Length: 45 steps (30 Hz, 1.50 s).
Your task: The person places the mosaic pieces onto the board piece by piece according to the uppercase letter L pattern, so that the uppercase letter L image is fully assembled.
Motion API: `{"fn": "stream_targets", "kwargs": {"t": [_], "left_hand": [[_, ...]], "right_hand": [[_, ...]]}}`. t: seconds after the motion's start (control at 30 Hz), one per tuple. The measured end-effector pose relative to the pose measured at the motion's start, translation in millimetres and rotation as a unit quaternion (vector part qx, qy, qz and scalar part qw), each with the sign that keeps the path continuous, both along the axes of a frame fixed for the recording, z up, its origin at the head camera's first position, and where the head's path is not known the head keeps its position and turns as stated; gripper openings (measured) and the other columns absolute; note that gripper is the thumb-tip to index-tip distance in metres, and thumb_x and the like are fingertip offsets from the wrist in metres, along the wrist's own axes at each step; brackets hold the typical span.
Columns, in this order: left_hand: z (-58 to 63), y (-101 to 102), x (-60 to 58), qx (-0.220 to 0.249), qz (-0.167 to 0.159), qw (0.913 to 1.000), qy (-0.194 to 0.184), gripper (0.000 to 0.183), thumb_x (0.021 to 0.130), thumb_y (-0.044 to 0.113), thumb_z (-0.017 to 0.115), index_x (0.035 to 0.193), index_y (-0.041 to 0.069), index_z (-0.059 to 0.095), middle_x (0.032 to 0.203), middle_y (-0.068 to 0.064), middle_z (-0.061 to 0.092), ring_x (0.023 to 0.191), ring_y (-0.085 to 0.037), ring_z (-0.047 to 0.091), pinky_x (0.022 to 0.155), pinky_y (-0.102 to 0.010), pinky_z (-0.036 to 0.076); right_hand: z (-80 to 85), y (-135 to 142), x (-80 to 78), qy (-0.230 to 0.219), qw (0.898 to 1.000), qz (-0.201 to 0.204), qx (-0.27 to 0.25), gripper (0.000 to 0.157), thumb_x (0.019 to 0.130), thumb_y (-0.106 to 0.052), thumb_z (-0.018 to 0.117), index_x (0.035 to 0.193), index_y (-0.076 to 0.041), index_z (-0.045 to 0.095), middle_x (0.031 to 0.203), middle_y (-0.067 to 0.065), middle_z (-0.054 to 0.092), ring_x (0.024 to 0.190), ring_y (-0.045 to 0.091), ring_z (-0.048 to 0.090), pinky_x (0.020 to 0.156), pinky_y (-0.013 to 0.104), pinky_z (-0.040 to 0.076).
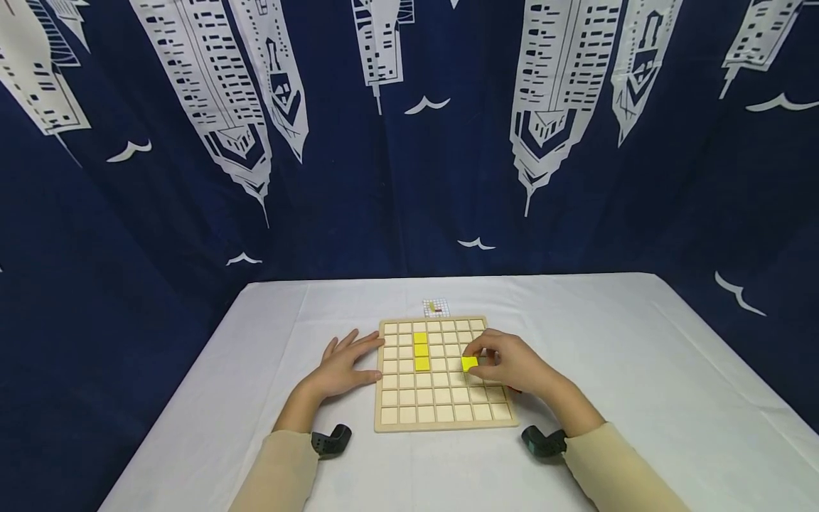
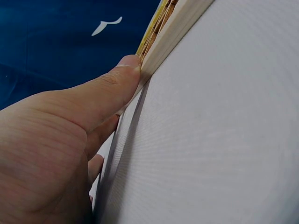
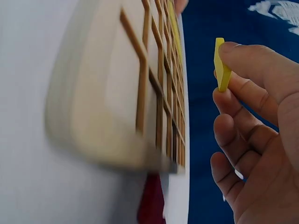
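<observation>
A wooden grid board (image 1: 435, 427) lies on the white table. Three yellow square tiles (image 1: 421, 350) sit in one column of its cells, left of the middle. My right hand (image 1: 512, 363) pinches another yellow square tile (image 3: 221, 65) between thumb and fingertips, held above the right part of the board. In the right wrist view that tile is apart from the grid. My left hand (image 1: 342, 368) rests at the board's left edge with fingers spread, and its thumb (image 2: 110, 86) touches the wooden rim.
A small card (image 1: 436, 307) printed with a coloured grid pattern lies just behind the board. Something red (image 3: 152, 200) lies beside the board's right edge, mostly hidden by my right hand in the head view. A dark blue patterned curtain (image 1: 384, 192) hangs behind the table.
</observation>
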<state>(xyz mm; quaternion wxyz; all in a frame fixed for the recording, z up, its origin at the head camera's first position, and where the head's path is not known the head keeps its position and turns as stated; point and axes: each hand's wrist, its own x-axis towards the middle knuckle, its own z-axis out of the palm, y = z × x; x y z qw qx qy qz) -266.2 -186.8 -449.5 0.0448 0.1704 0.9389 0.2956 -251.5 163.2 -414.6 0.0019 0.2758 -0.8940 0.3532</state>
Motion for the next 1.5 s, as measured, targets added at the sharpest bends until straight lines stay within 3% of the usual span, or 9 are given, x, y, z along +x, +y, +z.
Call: {"fn": "stream_targets", "kwargs": {"t": [0.27, 0.43, 0.6, 1.07, 1.5], "left_hand": [[-0.2, -1, -0.3, -0.001, 0.003, 1.0000, 0.000, 0.067, 0.088, 0.038, 0.074, 0.149, 0.024, 0.049, 0.164, 0.002, 0.034, 0.157, -0.034, 0.010, 0.125, -0.061, -0.006], [1.0, 0, -1.3, -0.004, 0.001, 1.0000, 0.000, 0.067, 0.088, 0.038, 0.074, 0.149, 0.024, 0.049, 0.164, 0.002, 0.034, 0.157, -0.035, 0.010, 0.124, -0.062, -0.006], [1.4, 1, -1.7, -0.005, 0.003, 1.0000, 0.002, 0.068, 0.087, 0.038, 0.075, 0.149, 0.024, 0.049, 0.163, 0.002, 0.034, 0.157, -0.034, 0.011, 0.125, -0.062, -0.006], [0.1, 2, 1.0, 0.001, 0.000, 1.0000, -0.003, 0.067, 0.087, 0.037, 0.075, 0.148, 0.024, 0.050, 0.163, 0.001, 0.035, 0.157, -0.034, 0.011, 0.124, -0.062, -0.006], [0.4, 1, -0.9, 0.000, 0.002, 1.0000, -0.003, 0.067, 0.088, 0.039, 0.075, 0.148, 0.025, 0.049, 0.164, 0.002, 0.034, 0.157, -0.034, 0.010, 0.124, -0.062, -0.006]], "right_hand": [[-2.0, -28, 0.0, 0.018, 0.999, 0.039, 0.005, 0.022, 0.084, -0.016, 0.081, 0.104, -0.015, 0.072, 0.092, 0.002, 0.063, 0.074, 0.014, 0.052, 0.064, 0.019, 0.045], [-4.5, -42, 3.9, 0.010, 0.999, 0.035, 0.005, 0.023, 0.083, -0.018, 0.082, 0.104, -0.017, 0.072, 0.091, -0.001, 0.063, 0.076, 0.012, 0.054, 0.067, 0.018, 0.046], [-8.6, -55, 5.4, 0.033, 0.999, 0.038, 0.008, 0.023, 0.082, -0.018, 0.082, 0.102, -0.014, 0.072, 0.089, 0.000, 0.063, 0.075, 0.013, 0.055, 0.066, 0.018, 0.046], [-15.1, -79, 13.3, 0.033, 0.997, -0.025, 0.058, 0.021, 0.080, -0.023, 0.082, 0.098, -0.018, 0.073, 0.090, -0.007, 0.063, 0.078, 0.008, 0.055, 0.070, 0.022, 0.047], [-18.2, -82, 11.9, 0.037, 0.997, -0.040, 0.057, 0.022, 0.080, -0.025, 0.083, 0.098, -0.020, 0.073, 0.091, -0.008, 0.063, 0.076, 0.006, 0.053, 0.068, 0.021, 0.045]]}}
